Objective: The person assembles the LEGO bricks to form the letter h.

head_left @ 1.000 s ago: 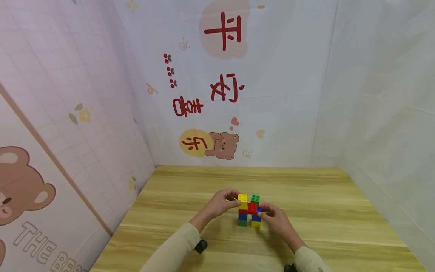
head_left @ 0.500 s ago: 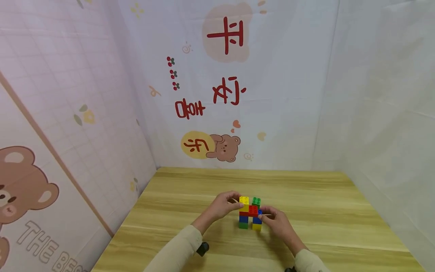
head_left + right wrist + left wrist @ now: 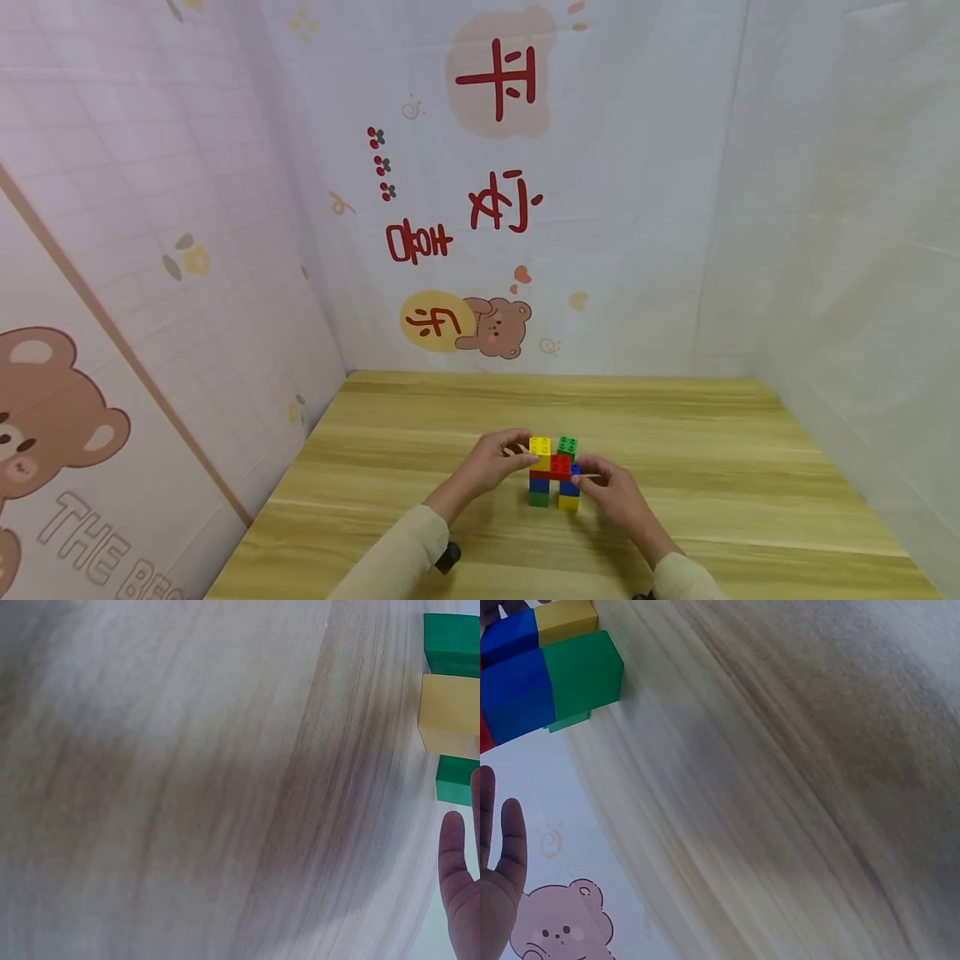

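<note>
A small arch of toy building bricks stands between my two hands in the head view. Its left leg stacks a green brick (image 3: 538, 500) under a blue one (image 3: 538, 484); the right leg has a yellow brick (image 3: 568, 502) under a blue brick (image 3: 569, 487). A red brick (image 3: 560, 465) bridges them. My left hand (image 3: 491, 458) pinches the upper yellow brick (image 3: 540, 450) on the left, thumb in front. From the right, my right hand (image 3: 611, 487) pinches the right leg's blue brick. Another green brick (image 3: 567, 445) shows behind. Both wrist views catch only parts of the hands.
The arch stands on a wood-grain table (image 3: 712, 467). A printed white cloth (image 3: 622, 208) hangs behind it, with more cloth on both sides. Near my left sleeve (image 3: 401, 542) is a black device (image 3: 447, 557) at the wrist.
The head view has tilted slightly, so the scene sits a little lower and further right. Both hands keep the same hold on the bricks, and the arch looks unaltered.
</note>
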`<control>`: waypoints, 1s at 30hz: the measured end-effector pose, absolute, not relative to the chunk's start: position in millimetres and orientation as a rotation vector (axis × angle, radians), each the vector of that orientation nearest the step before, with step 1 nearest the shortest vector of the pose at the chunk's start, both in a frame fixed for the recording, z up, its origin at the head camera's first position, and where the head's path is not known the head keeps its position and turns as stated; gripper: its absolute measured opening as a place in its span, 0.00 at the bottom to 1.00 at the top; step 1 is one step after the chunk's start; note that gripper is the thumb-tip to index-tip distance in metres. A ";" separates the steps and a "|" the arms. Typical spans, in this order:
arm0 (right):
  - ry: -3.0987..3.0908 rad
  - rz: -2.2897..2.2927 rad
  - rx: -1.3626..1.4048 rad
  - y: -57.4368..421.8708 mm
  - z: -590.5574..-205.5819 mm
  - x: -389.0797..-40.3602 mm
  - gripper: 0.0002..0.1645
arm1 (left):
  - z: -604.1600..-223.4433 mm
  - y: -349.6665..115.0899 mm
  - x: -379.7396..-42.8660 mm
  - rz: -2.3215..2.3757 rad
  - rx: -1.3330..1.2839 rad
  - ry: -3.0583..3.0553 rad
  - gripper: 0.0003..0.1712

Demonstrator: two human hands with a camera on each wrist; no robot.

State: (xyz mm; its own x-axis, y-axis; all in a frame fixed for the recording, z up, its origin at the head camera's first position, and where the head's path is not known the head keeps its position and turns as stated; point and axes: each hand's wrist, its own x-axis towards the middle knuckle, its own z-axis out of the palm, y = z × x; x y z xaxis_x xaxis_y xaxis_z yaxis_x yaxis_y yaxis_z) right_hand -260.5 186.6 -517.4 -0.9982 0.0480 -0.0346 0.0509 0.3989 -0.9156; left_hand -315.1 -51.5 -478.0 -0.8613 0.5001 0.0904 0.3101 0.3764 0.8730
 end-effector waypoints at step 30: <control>2.659 -1.669 0.051 185.0 -520.1 -263.6 0.21 | -486.3 -55.5 -317.8 1.512 0.796 2.439 0.20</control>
State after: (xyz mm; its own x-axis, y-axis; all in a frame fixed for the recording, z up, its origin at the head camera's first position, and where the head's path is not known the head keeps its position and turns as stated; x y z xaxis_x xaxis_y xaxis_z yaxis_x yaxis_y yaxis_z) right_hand -263.6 185.0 -520.1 -0.9995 0.0266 -0.0193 0.0289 0.4344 -0.9002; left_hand -317.8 -55.5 -486.3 -0.8445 0.5179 0.1362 0.3524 0.3461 0.8695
